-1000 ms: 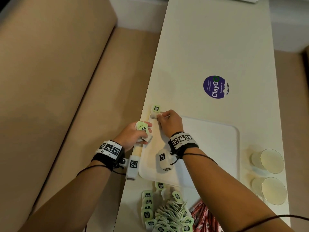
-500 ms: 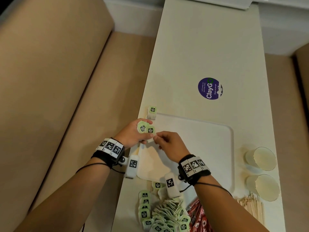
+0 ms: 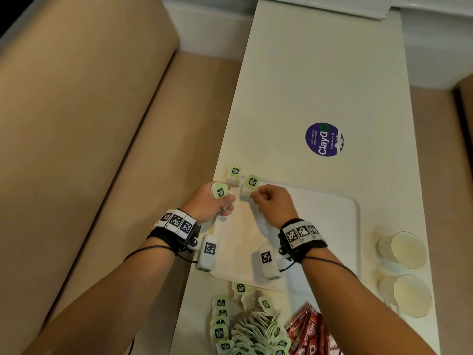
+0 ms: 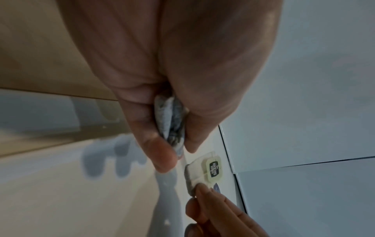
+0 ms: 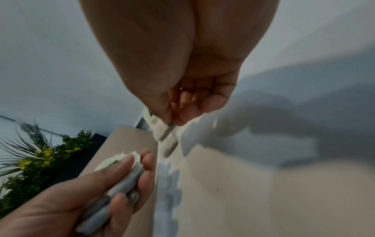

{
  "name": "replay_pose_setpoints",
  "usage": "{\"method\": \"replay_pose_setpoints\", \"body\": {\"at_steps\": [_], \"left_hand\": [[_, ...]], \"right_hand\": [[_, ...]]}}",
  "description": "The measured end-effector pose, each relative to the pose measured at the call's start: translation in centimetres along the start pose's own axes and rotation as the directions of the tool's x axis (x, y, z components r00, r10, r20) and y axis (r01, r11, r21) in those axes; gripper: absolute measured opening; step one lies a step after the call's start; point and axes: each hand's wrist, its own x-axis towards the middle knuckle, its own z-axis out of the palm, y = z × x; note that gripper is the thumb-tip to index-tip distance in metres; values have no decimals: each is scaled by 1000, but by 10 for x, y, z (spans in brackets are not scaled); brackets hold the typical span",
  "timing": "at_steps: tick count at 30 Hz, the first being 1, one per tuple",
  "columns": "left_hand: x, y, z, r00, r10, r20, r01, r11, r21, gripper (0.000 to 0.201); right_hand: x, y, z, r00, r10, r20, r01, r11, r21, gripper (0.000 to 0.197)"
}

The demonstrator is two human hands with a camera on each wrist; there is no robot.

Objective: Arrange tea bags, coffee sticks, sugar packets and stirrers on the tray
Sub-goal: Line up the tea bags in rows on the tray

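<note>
Right hand [image 3: 272,201]: pinches a tea bag [image 3: 249,185] at the tray [image 3: 332,226] corner.
Left hand [image 3: 212,203]: grips spare bags [image 3: 220,191].
Risk: the light bag could slide off the rim.

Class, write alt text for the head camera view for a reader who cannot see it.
The right hand pinches a tea bag at the far left corner of a white tray, beside one already placed. The left hand holds more tea bags.

Soft, warm overhead light keeps the head view sharp with straight lines bowed at its edges, while both wrist views are dimmer, bluish and smeared, soft hand shadows falling across the pale cream laminate table [image 3: 320,73].
</note>
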Motion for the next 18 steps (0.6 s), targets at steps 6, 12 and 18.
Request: {"method": "replay_pose_setpoints", "body": {"at_steps": [6,12,18], "left_hand": [[13,4,5,1000,-5,-12,5,1000,29,15],[19,4,7,1000,-16,-10,16,999,43,20],[21,3,7,1000,-8,-11,9,999,33,19]], "right_hand": [[26,-13,-3,998,47,-32,-51,991,-125,27],[36,-18,3,996,85,8,-82,979,-188,26],[41,-20,5,994,105,-9,-104,965,-242,39]]}}
